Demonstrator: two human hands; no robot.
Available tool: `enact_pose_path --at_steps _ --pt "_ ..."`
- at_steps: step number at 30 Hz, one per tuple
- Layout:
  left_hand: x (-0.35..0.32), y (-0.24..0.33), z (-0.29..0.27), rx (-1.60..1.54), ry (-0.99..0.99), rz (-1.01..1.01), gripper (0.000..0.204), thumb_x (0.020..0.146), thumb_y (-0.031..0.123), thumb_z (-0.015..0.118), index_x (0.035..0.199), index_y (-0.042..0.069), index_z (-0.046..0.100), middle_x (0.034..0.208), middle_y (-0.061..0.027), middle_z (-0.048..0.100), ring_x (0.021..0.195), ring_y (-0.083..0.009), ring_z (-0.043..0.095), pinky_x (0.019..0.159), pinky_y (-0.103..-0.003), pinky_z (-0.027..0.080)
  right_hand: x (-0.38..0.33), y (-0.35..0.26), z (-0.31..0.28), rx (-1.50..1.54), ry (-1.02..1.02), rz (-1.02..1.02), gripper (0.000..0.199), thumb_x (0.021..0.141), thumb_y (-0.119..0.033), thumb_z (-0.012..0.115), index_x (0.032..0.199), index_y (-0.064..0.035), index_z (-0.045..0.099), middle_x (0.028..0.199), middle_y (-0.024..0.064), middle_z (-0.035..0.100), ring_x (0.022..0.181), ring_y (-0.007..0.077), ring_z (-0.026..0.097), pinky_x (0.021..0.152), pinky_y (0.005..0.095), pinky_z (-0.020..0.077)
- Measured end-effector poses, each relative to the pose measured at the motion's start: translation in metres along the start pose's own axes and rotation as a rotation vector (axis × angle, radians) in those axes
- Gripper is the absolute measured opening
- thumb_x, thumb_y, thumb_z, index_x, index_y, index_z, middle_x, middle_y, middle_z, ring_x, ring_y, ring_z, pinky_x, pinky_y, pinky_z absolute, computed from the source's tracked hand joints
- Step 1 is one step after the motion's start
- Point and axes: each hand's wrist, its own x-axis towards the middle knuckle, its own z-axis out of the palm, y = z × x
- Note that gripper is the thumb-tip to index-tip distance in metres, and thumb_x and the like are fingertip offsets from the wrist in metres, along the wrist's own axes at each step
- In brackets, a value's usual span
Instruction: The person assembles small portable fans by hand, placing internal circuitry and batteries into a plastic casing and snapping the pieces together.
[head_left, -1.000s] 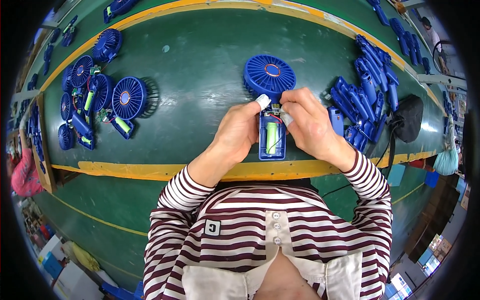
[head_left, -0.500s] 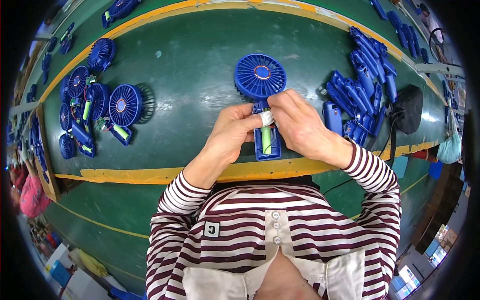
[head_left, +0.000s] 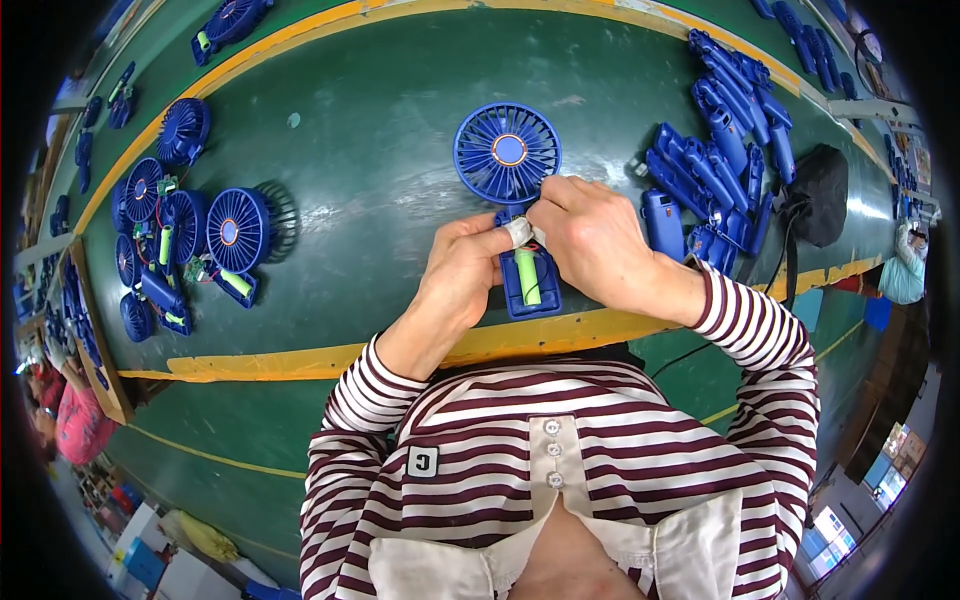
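Note:
In front of me a blue handheld fan (head_left: 508,190) lies with its round grille away from me and its opened handle toward me. A light green battery (head_left: 527,277) sits inside the handle. My left hand (head_left: 458,262) grips the left side of the handle near the neck, its thumb wrapped in white tape or cloth. My right hand (head_left: 600,240) is closed at the neck, fingertips pinched together just below the grille. What the right fingertips hold is hidden, and so are the parts beneath both hands.
Several blue fans with exposed batteries (head_left: 238,230) lie at the left. At the right is a pile of blue handle shells (head_left: 715,180), beside a black bag-like object (head_left: 822,195) with a cord. The green table (head_left: 370,130) has a yellow near edge (head_left: 260,362).
The view has shifted slightly. Both hands stay at the fan's neck, with the right fingers a little changed in position. The fan's grille appears slightly further left.

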Motion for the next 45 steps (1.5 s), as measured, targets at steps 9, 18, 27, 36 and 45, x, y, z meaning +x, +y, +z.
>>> enact_pose_path --at_steps 9,18,27,36,45 --pt "0.004 0.003 0.0 0.046 -0.019 0.003 0.016 0.084 0.01 0.056 0.096 0.001 0.059 0.086 -0.0049 0.062 0.073 -0.0114 0.06 0.063 -0.026 0.051 -0.002 0.007 -0.002 0.102 0.013 0.007 0.006 0.065 -0.004 0.06 0.067 -0.0039 0.054 0.073 0.009 0.049 0.069 0.0264 0.054 0.06 0.0386 0.0438" --pt "0.003 0.007 -0.003 0.055 -0.037 0.271 0.027 0.085 0.006 0.054 0.11 -0.004 0.052 0.099 -0.0152 0.062 0.089 -0.0218 0.062 0.08 -0.032 0.05 -0.021 -0.011 0.02 0.751 0.203 0.494 0.062 0.069 -0.017 0.071 0.118 0.0085 0.043 0.089 0.0106 0.049 0.069 0.0179 0.051 0.062 0.0303 0.0447" --pt "-0.003 0.003 -0.003 0.052 0.002 0.307 0.02 0.082 0.002 0.056 0.102 -0.001 0.057 0.091 -0.0077 0.064 0.079 -0.0127 0.062 0.068 -0.025 0.05 -0.014 -0.015 0.033 1.158 0.088 0.725 0.045 0.078 -0.001 0.058 0.12 0.0078 0.042 0.097 0.0078 0.057 0.082 0.0112 0.055 0.07 0.0238 0.0466" --pt "-0.004 -0.004 -0.008 0.048 -0.016 0.319 0.029 0.081 0.003 0.056 0.108 -0.007 0.054 0.101 -0.0135 0.062 0.094 -0.0197 0.059 0.085 -0.03 0.046 -0.005 -0.012 0.039 1.091 -0.04 0.872 0.036 0.075 -0.007 0.055 0.109 0.0052 0.05 0.089 0.0095 0.059 0.08 0.0132 0.056 0.068 0.0258 0.0449" --pt "-0.01 -0.003 0.01 0.059 0.001 0.104 0.022 0.082 0.004 0.05 0.099 -0.009 0.054 0.093 -0.0201 0.062 0.082 -0.0285 0.063 0.073 -0.037 0.053 -0.089 -0.012 -0.017 -0.051 0.358 0.647 0.048 0.07 -0.016 0.068 0.109 0.004 0.048 0.084 0.0158 0.052 0.076 0.0315 0.054 0.064 0.0385 0.0456"
